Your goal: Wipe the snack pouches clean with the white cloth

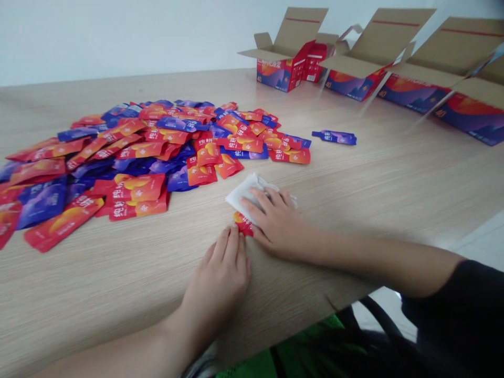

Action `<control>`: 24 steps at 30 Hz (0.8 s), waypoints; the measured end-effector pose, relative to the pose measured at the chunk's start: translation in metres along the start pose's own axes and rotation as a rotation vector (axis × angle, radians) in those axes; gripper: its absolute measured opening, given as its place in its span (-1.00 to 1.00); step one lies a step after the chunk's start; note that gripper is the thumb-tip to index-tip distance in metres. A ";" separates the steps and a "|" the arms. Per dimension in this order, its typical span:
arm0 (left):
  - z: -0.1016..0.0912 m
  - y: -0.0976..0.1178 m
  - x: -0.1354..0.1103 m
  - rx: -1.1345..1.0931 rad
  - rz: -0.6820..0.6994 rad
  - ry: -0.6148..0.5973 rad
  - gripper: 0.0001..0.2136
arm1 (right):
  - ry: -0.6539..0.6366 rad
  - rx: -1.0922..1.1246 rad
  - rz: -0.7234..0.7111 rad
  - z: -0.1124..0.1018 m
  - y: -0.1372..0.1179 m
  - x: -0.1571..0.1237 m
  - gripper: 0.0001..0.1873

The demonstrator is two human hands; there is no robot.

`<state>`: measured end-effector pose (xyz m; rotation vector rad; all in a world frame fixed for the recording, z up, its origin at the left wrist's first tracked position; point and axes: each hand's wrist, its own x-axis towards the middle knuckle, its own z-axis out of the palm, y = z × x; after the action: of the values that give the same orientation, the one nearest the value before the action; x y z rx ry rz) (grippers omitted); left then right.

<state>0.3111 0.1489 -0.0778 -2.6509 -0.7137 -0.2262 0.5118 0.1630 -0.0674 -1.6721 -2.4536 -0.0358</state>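
Note:
A red-and-orange sachet lies flat on the wooden table, mostly covered by a white cloth and my right hand. My right hand grips the folded cloth and presses it down over the sachet, fingers bent a little. At the sachet's near left end, the fingertips of my left hand are held together and pinch its edge against the table. The far part of the sachet is hidden beneath the cloth.
A wide heap of red and purple sachets spreads over the left and middle of the table. One purple sachet lies apart to the right. Open cardboard boxes stand along the back right. The table's near edge runs below my right forearm.

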 end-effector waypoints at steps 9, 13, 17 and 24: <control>-0.001 -0.001 0.002 -0.031 -0.014 -0.022 -0.64 | -0.031 0.003 0.113 -0.002 0.004 0.000 -0.38; -0.001 -0.002 0.003 -0.018 0.012 -0.027 -0.66 | -0.008 0.049 -0.077 0.001 -0.011 -0.010 -0.39; 0.001 -0.002 0.002 -0.030 -0.001 -0.027 -0.63 | -0.035 0.027 0.007 -0.001 -0.005 -0.012 -0.34; -0.001 -0.004 0.003 -0.027 0.011 -0.007 -0.65 | -0.042 0.020 -0.022 0.000 -0.011 -0.018 -0.26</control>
<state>0.3113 0.1525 -0.0748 -2.6821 -0.7024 -0.2244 0.5079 0.1427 -0.0697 -1.6534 -2.4943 0.0215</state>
